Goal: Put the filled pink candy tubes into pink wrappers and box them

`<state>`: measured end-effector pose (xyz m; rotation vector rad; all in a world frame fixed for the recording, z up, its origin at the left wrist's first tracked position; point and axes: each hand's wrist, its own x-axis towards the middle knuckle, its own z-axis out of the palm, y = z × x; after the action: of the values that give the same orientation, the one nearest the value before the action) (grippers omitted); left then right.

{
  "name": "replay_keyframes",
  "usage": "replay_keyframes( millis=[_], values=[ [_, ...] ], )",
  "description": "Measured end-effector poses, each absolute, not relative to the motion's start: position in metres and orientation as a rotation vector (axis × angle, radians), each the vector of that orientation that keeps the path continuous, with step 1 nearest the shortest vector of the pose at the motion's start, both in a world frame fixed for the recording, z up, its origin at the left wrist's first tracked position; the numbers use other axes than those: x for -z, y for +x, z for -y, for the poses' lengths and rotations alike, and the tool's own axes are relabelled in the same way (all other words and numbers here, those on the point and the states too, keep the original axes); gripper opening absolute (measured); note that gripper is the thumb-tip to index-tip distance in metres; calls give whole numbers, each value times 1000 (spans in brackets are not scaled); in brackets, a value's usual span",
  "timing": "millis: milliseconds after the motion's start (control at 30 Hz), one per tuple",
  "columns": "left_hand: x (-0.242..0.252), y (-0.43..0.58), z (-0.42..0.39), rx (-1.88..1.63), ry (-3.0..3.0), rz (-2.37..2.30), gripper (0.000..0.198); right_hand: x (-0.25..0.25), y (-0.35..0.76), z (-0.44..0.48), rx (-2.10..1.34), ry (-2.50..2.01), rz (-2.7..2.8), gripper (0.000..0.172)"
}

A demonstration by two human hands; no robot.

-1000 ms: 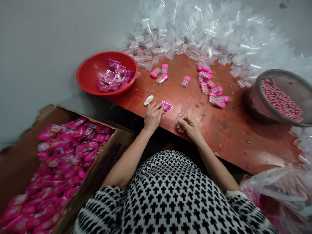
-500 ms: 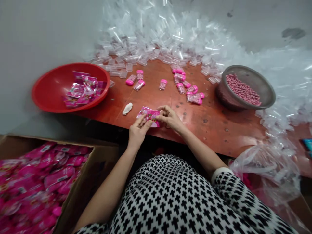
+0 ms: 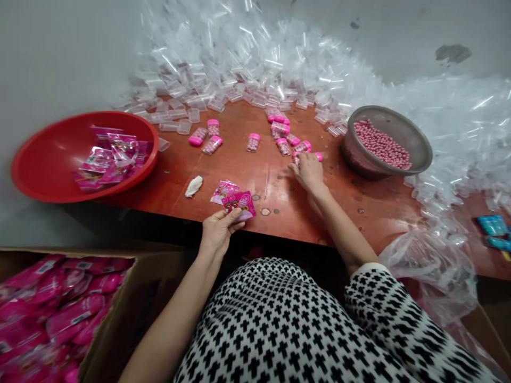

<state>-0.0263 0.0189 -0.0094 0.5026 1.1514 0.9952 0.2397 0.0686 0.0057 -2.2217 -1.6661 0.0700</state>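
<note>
Near the table's front edge, my left hand (image 3: 219, 230) pinches a flat pink printed packet (image 3: 245, 201) between thumb and fingers. Partly under it lies a second pink packet (image 3: 221, 190) on the table. My right hand (image 3: 310, 173) is at the front of a cluster of small clear bottles with pink caps, filled with pink beads or candies. Its fingers close around one bottle (image 3: 296, 158), mostly covered by the hand. Right beside the fingers are other capped bottles (image 3: 283, 147). A lone bottle (image 3: 253, 142) stands left of the cluster, and three more (image 3: 212, 144) are farther left.
A red bowl (image 3: 35, 169) with pink packets stands left; a grey bowl (image 3: 422, 157) of pink beads stands right. Empty clear containers (image 3: 255, 58) are heaped along the back. A white wad (image 3: 194, 186) lies on the table (image 3: 343, 213). A carton (image 3: 133, 282) of pink packages sits lower left.
My right hand has let go of the pink packet and moved right and away from me to the bottle cluster. My left hand keeps hold of the packet. The view has shifted slightly.
</note>
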Motion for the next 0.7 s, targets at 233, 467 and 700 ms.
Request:
replay_keyframes(
  millis=[233, 467, 700],
  values=[
    [6, -22, -17, -1042, 409, -1129, 25, 12, 256, -40, -265, -1736, 2079, 31],
    [7, -5, -8, -1049, 504, -1080, 36, -11, 180, -13, -954, -1382, 1555, 45],
    [6, -43, 3, -1170, 421, -1108, 37, 6, 104, -43, -856, -1580, 1741, 28]
  ],
)
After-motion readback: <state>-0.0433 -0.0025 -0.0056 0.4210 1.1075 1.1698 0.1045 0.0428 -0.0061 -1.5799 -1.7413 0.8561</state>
